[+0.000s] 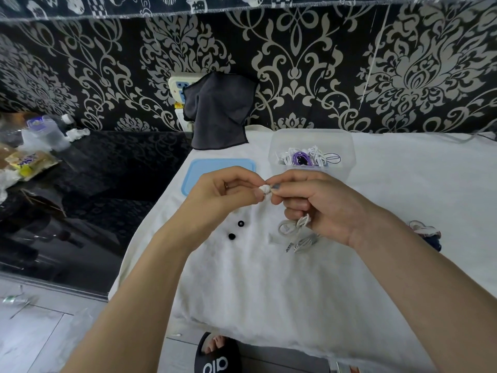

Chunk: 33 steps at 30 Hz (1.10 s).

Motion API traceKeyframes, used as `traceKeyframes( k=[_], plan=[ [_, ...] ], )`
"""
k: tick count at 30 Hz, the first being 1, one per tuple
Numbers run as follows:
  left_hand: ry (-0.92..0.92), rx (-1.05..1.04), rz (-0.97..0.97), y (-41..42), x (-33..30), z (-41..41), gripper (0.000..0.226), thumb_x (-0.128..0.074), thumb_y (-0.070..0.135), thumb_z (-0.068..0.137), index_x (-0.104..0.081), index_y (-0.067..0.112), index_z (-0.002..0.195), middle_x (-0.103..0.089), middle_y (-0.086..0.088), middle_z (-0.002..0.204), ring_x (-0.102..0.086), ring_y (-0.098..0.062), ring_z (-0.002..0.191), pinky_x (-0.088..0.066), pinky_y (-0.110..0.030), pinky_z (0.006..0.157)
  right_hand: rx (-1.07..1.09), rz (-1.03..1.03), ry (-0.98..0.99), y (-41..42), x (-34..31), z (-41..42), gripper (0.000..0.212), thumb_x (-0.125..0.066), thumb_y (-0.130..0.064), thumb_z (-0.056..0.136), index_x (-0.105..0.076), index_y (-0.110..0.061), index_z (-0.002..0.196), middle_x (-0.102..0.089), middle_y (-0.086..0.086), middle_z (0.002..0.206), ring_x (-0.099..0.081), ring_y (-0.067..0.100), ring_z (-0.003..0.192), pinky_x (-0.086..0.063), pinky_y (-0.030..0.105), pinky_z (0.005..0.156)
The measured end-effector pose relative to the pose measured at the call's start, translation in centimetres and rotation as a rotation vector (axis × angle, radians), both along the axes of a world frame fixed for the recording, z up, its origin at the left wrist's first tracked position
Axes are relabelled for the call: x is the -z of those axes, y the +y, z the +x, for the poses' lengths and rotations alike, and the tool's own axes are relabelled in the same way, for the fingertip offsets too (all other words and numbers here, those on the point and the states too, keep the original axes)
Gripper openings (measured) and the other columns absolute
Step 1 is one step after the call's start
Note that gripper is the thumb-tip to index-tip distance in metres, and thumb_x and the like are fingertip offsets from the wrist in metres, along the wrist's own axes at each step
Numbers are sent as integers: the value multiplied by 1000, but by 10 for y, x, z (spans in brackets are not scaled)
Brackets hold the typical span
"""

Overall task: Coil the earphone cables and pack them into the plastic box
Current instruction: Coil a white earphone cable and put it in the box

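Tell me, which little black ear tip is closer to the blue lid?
The upper black ear tip; the other ear tip lies lower left, farther from the blue lid.

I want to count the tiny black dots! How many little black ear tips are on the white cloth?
2. One black ear tip lies below the left hand; the other sits just nearer, slightly left. More may be hidden under the hands.
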<state>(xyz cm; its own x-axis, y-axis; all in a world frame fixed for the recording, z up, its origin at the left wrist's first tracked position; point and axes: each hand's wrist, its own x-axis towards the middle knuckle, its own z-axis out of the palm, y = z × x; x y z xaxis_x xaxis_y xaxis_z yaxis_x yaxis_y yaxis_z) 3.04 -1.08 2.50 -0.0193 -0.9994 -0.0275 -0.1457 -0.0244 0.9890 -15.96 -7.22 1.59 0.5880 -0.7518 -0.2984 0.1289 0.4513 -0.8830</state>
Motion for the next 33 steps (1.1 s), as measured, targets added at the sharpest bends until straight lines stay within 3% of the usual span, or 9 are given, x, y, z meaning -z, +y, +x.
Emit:
traceKeyframes(
  k=[6,10,27,33],
  plan=[
    [43,35,32,-2,1,0,14,-70,-2,88,-72,5,100,-75,-15,96,-69,-22,95,-53,-39,101,-13,-2,2,-2,-1,-3,16,-59,5,92,-73,-4,94,-66,9,67,-31,6,46,-33,18,47],
    [46,31,31,-3,0,-1,15,-67,-5,90,-71,7,100,-75,-15,96,-69,-23,97,-50,-45,105,-16,-10,7,-3,-1,-5,16,-60,4,91,-73,-4,97,-66,11,69,-31,7,47,-34,18,48],
    [170,58,38,-4,-2,-8,8,-72,11,81,-70,8,88,-74,-13,92,-69,-22,91,-54,-36,98,-19,-36,-17,-3,-3,-8,15,-60,4,91,-73,-2,98,-65,12,70,-33,5,45,-34,18,48],
    [135,79,63,-5,-1,-5,12,-69,-1,88,-70,10,92,-70,-15,93,-66,-23,93,-50,-36,97,-25,-3,-20,-2,-3,-8,16,-60,4,91,-72,-2,100,-65,11,70,-32,5,46,-33,18,48]
  ],
)
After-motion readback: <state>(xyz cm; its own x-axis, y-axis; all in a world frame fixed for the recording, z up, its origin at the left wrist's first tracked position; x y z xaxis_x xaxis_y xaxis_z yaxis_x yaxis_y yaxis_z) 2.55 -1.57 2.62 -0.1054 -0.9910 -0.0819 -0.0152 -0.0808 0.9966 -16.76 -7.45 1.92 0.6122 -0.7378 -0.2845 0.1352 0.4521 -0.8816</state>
